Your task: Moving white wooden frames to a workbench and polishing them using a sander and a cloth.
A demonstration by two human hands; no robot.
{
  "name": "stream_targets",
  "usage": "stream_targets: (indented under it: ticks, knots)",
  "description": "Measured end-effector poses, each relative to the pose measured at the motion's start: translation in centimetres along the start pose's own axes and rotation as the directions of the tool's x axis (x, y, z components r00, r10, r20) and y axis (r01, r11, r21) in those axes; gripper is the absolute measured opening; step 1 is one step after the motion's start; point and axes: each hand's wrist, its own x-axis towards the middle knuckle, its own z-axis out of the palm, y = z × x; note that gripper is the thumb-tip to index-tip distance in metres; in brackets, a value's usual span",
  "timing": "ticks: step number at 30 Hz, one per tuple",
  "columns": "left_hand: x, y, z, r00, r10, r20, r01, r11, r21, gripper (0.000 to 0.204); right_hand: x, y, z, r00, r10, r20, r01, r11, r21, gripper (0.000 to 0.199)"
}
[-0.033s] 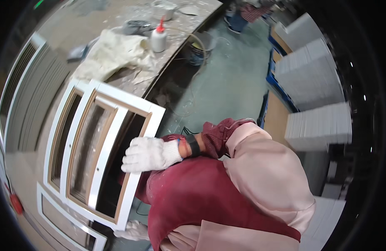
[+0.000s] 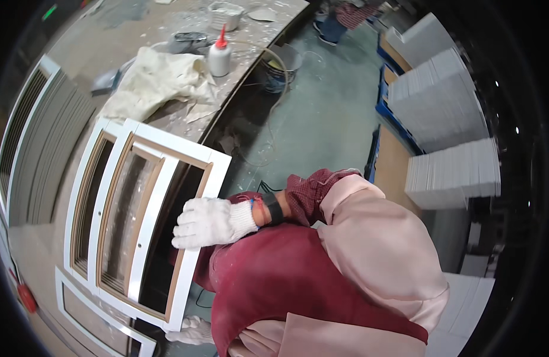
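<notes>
A white door frame (image 2: pixel 218 162) with tan inner edges lies uppermost on several like it at the table's edge, close against my body. My right hand (image 2: pixel 210 223), in a white knit glove, is closed over its near rail, fingers curled over the inner edge. Lower in the view, my left hand (image 2: pixel 194 331), also gloved, is at the frame's near corner; its fingers are partly hidden beneath the rail. Another white frame (image 2: pixel 102 312) lies below and to the left of these.
A stack of grey-edged frames (image 2: pixel 45 140) stands at left. On the worktable (image 2: pixel 149 24) are a cream cloth (image 2: pixel 161 83), a white bottle with red tip (image 2: pixel 219 59) and a tub (image 2: pixel 225 16). Beneath sits a bucket (image 2: pixel 277 74). White panel stacks (image 2: pixel 438 101) stand right; a person (image 2: pixel 340 24) works beyond.
The whole view has shifted slightly. Both hands keep their places on the white door frame.
</notes>
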Motion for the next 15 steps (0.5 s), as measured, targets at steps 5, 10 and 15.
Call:
stream_targets:
  ticks: [5,10,15]
  knots:
    - [3.1,4.0,7.7,0.823,0.195,-0.533,0.144,0.837,0.528,0.045,0.2,-0.3,-0.5,0.995,0.096,0.006,-0.095,0.994,-0.060,0.016]
    - [1.4,7.5,9.6,0.887,0.245,-0.392,-0.030,0.877,0.480,0.041,1.4,0.2,-1.2,0.984,0.097,0.151,-0.087,0.994,-0.073,0.008]
    - [2.7,9.3,13.9,0.873,0.136,-0.468,-0.023,0.970,0.240,0.053,0.8,0.2,-2.2,0.995,0.035,-0.095,-0.031,0.999,0.039,0.024]
